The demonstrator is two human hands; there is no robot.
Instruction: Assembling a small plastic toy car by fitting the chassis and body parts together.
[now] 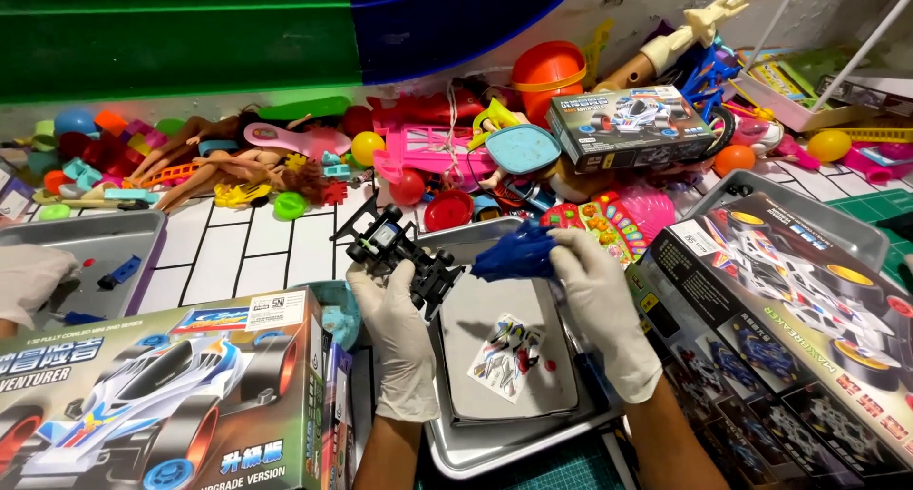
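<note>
Head view: 2 gloved hands are working above a metal tray [456,452]; left hand [399,333] is gripping a black toy car frame [399,252], right hand [599,309] is pinching a blue car shell [514,252].

- We see a black toy car chassis [404,255] with small black wheels, tilted with its far end raised, held up over the left edge of the metal tray, left of centre in the scene.
- We see a glossy dark blue car body shell [516,252], curved and pointed, held just right of the chassis at the same height. Whether the two touch we cannot tell.
</note>
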